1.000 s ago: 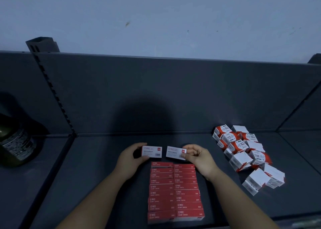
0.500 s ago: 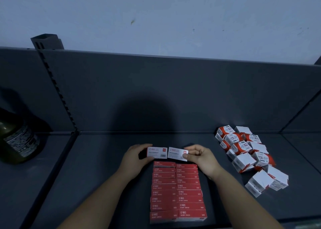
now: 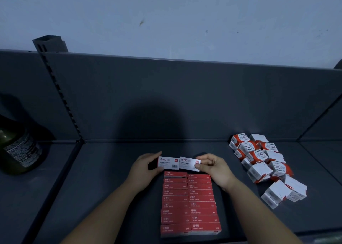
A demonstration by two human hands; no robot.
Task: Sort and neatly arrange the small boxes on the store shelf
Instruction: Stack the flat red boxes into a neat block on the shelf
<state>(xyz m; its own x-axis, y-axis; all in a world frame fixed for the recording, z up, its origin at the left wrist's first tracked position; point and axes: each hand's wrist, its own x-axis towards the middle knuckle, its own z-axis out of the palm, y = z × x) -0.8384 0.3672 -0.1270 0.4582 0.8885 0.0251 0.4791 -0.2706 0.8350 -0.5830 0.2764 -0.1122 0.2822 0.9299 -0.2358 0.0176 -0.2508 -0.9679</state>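
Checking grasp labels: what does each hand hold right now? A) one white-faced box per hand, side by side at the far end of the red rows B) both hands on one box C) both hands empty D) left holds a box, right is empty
A: the left hand pinches one white-faced box and the right hand pinches another, side by side just beyond the two red rows.

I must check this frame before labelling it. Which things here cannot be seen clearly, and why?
- Bottle, head view: left edge cuts it off; label too dark to read.
- Left hand and right hand: both fingertips behind the held boxes.
- Small print on the red rows: too small.
- Loose pile: lower boxes covered by upper ones.
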